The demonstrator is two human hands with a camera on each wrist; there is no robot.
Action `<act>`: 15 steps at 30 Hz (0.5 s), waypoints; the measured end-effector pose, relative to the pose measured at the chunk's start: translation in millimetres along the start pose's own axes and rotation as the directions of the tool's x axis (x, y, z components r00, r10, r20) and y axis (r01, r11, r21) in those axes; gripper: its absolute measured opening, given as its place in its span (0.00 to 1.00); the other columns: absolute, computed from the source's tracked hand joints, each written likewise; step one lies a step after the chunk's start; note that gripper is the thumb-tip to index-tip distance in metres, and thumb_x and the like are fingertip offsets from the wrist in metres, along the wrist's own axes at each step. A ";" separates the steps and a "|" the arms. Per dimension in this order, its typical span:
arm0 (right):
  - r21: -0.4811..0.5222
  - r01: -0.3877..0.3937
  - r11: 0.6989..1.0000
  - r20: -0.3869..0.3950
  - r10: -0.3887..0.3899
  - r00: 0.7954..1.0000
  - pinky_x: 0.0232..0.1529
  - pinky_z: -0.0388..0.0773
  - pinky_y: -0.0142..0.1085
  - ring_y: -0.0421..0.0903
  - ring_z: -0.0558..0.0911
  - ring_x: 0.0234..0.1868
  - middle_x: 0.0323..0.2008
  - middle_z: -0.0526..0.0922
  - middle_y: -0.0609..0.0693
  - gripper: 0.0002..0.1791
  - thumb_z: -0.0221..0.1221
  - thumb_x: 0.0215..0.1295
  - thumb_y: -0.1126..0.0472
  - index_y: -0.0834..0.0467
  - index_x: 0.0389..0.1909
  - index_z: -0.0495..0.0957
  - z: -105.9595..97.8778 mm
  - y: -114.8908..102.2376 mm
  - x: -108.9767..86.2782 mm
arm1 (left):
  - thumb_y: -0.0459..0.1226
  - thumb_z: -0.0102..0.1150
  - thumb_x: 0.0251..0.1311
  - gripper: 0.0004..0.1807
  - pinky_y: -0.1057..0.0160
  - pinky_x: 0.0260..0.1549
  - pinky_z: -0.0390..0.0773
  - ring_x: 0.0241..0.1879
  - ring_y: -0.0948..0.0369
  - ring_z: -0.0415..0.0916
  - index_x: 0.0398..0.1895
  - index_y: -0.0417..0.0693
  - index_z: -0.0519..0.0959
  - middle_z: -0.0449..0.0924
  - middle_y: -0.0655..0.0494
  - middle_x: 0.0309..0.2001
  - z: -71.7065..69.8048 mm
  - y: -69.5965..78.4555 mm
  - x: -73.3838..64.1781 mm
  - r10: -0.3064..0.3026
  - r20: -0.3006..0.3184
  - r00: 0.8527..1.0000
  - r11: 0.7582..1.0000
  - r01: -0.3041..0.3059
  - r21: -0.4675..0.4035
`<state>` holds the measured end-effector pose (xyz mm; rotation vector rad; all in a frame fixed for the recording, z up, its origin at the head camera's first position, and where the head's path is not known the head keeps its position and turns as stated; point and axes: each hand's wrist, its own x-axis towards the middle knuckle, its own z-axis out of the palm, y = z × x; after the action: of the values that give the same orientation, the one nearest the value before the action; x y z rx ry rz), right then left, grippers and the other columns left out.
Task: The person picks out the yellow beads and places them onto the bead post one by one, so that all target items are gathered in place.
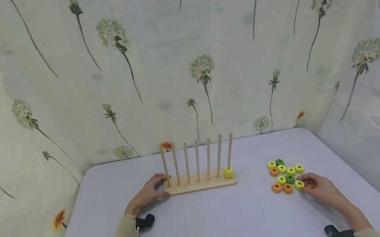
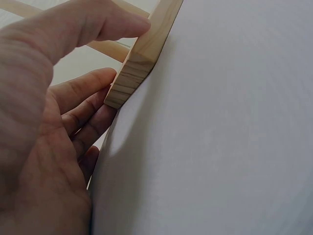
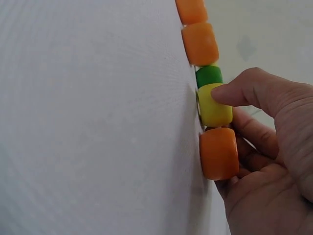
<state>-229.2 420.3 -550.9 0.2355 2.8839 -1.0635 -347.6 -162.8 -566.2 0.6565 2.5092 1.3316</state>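
A long wooden base with upright pegs [image 1: 202,185] stands on the table, one yellow bead [image 1: 228,173] low on its rightmost peg. My left hand [image 1: 149,192] holds the left end of this peg rack, thumb at the front edge and fingers at the back; the left wrist view shows the base's end grain [image 2: 128,81] between them. On the right, my right hand [image 1: 322,190] pinches a yellow bead [image 3: 215,108] between thumb and forefinger. An orange bead [image 3: 219,153] sits right beside it, close to the palm and partly hidden in the head view.
Loose yellow, green and orange beads lie grouped left of my right hand, among them a green bead [image 1: 290,179] and an orange bead [image 1: 276,187]. A pale cloth covers the table [image 1: 211,227]. Behind it hangs a flower-printed curtain [image 1: 168,76].
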 end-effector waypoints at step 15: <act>0.023 -0.012 1.000 -0.029 0.013 1.000 0.42 0.81 0.41 0.61 0.77 0.52 0.53 0.76 0.66 0.28 0.64 0.60 0.57 0.67 0.57 0.70 0.3 0.8 -1.2 | 0.43 0.71 0.48 0.37 0.39 0.68 0.52 0.72 0.46 0.52 0.65 0.50 0.71 0.63 0.49 0.67 0.2 1.8 -1.0 -0.019 -0.001 1.000 1.000 0.019 0.004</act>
<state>-227.9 420.6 -551.5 0.2718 2.8935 -1.0999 -346.2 -162.2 -564.9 0.6307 2.5128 1.3212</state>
